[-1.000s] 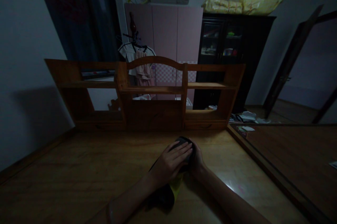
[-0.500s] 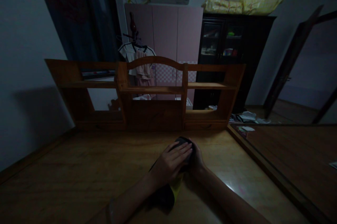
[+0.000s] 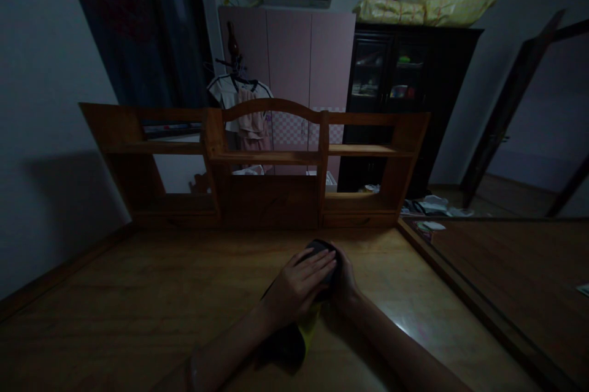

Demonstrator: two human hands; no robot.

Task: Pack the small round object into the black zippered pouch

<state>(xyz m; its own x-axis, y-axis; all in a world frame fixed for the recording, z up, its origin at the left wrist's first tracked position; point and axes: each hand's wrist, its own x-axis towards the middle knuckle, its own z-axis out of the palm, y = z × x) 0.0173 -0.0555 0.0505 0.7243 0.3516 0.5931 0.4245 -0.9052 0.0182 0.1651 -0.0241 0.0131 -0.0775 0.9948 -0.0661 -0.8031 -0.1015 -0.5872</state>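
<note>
Over a wooden tabletop [image 3: 184, 288], both my hands hold a black item with a yellow-green part [image 3: 286, 346]; the dim light hides its exact kind. My left hand [image 3: 301, 281] lies across the item's dark upper end, fingers straight, close together and pressed on it. Around the right side of that same end curls my right hand [image 3: 345, 281], its fingers largely hidden behind the item. A dark, loose-looking lower part hangs out below my left wrist, near the tabletop.
Along the table's far edge stands a wooden shelf unit [image 3: 271, 157] with small drawers. A raised wooden rail [image 3: 442, 278] borders the right side, and a wall [image 3: 55, 196] rises at the left. Beyond are a pink wardrobe [image 3: 288, 61] and a black cabinet [image 3: 442, 85].
</note>
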